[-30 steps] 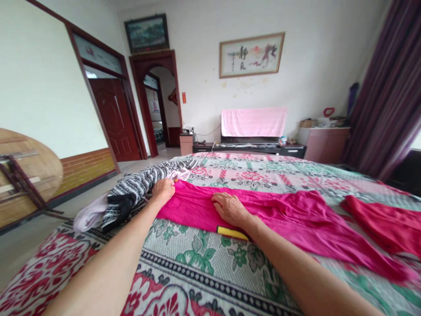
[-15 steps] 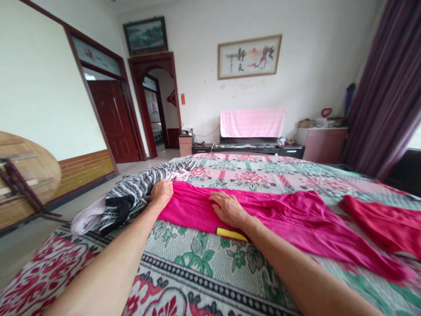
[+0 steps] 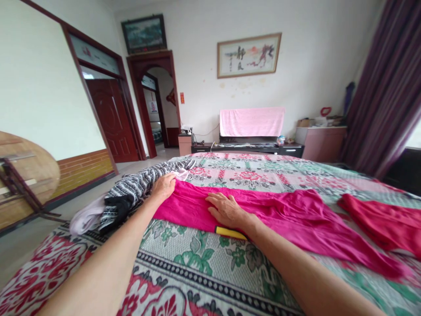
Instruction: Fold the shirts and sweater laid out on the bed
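Observation:
A long magenta garment (image 3: 194, 204) lies stretched sideways across the patterned bedspread (image 3: 184, 245), somewhat wrinkled toward its right part. At its left end, my left hand (image 3: 163, 188) is closed on the fabric edge; the fingertips are partly hidden. My right hand (image 3: 226, 210) rests open on top of the garment, fingers stretched and slightly spread over the cloth. By my right wrist, a yellow strip with a black end (image 3: 230, 232) shows along the garment's near edge. A black-and-white striped garment (image 3: 138, 186) lies bunched beside my left hand.
A red garment (image 3: 378, 219) lies on the bed at the right. Under the striped one is a pale pink rolled cloth (image 3: 87, 217). Beyond the bed stand a low cabinet (image 3: 291, 150) and a pink-covered screen (image 3: 251, 123). A folded round table (image 3: 26, 175) leans at left.
My left hand has shifted slightly up and away along the garment's left end. My right hand stays on the cloth, only slightly further left.

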The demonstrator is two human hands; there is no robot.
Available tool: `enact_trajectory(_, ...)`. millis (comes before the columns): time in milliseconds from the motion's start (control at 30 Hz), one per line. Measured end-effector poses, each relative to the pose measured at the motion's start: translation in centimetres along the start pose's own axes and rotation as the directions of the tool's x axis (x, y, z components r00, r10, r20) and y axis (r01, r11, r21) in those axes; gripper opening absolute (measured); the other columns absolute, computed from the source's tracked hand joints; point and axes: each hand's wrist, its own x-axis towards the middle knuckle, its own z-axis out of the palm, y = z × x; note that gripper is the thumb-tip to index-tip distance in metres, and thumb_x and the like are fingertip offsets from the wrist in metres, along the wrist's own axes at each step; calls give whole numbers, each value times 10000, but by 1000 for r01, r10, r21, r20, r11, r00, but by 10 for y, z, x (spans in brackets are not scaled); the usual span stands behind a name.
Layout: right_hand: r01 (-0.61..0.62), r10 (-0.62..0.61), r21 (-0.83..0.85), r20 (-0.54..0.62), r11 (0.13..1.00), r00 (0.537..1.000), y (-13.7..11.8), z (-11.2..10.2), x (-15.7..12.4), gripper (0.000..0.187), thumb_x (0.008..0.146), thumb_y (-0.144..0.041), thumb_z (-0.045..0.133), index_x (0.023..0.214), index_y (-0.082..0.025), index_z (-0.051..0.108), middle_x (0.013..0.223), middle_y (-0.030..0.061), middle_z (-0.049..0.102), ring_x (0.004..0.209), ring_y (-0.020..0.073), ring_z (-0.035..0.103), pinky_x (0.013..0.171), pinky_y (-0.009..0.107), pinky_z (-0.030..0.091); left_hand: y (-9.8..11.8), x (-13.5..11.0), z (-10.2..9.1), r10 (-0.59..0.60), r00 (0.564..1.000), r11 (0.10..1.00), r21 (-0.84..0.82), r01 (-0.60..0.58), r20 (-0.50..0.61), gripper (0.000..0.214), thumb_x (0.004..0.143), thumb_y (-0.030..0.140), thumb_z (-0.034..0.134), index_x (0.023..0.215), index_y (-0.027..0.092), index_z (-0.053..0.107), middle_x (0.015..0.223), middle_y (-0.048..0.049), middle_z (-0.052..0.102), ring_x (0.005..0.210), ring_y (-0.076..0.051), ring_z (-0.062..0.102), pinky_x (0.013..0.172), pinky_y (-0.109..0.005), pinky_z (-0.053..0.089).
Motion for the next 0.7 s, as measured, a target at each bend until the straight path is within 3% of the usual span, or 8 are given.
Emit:
enact_trajectory(100, 0, 0, 10, 5, 1000, 1000, -3, 1, -1, 449, 918, -368, 366, 1331, -242, 490, 1473, 67, 400, 1326, 268, 348, 1058, 568, 274, 7, -3, 10, 88, 984, 996, -7, -88, 156, 491, 882, 380, 383, 1258, 130, 575, 1407, -106, 492, 1326, -220, 404, 1123, -331, 278)
enact_trajectory(200, 4, -4, 34, 3, 999, 1000, -4, 0, -1, 449, 917, -374, 370, 1329, -237, 483, 1456, 72, 423, 1311, 264, 370, 1049, 551, 298, 10, -10, 19, -71, 925, 997, 56, 54, 373, 763, 849, 596, 340, 1429, 101, 372, 1534, -146, 269, 1415, -296, 229, 1136, -438, 216)
enact_trajectory(267, -30, 31, 32, -25, 999, 999, -1, -4, 0, 446, 917, -359, 369, 1331, -227, 471, 1426, 82, 458, 1285, 258, 402, 1030, 526, 330, 11, -14, 20, -157, 880, 987, 94, 129, 448, 859, 838, 658, 271, 1479, 86, 255, 1562, -147, 155, 1436, -311, 140, 1136, -476, 187)
enact_trajectory(400, -212, 203, -78, -113, 974, 973, 20, -16, -2, 362, 927, -286, 329, 1199, -214, 557, 1298, 94, 560, 1197, 248, 476, 982, 499, 363, 17, -19, 12, -231, 861, 972, 138, 188, 454, 890, 832, 680, 228, 1499, 92, 186, 1566, -139, 107, 1439, -311, 114, 1132, -508, 178)
enact_trajectory(500, -335, 327, -126, -76, 934, 942, 43, -23, -8, 349, 932, -305, 314, 1096, -203, 604, 1239, 106, 586, 1166, 279, 490, 951, 550, 362, 25, -20, 3, -279, 842, 960, 143, 239, 461, 906, 819, 706, 222, 1505, 116, 171, 1566, -134, 113, 1435, -326, 125, 1120, -535, 188)
enact_trajectory(700, -426, 427, -68, 10, 902, 904, 73, -20, -14, 451, 938, -404, 294, 1293, -205, 490, 1432, 130, 418, 1297, 329, 370, 975, 634, 294, 27, -21, 1, -320, 817, 948, 159, 277, 479, 942, 799, 732, 209, 1509, 117, 143, 1573, -125, 78, 1439, -331, 96, 1128, -547, 153)
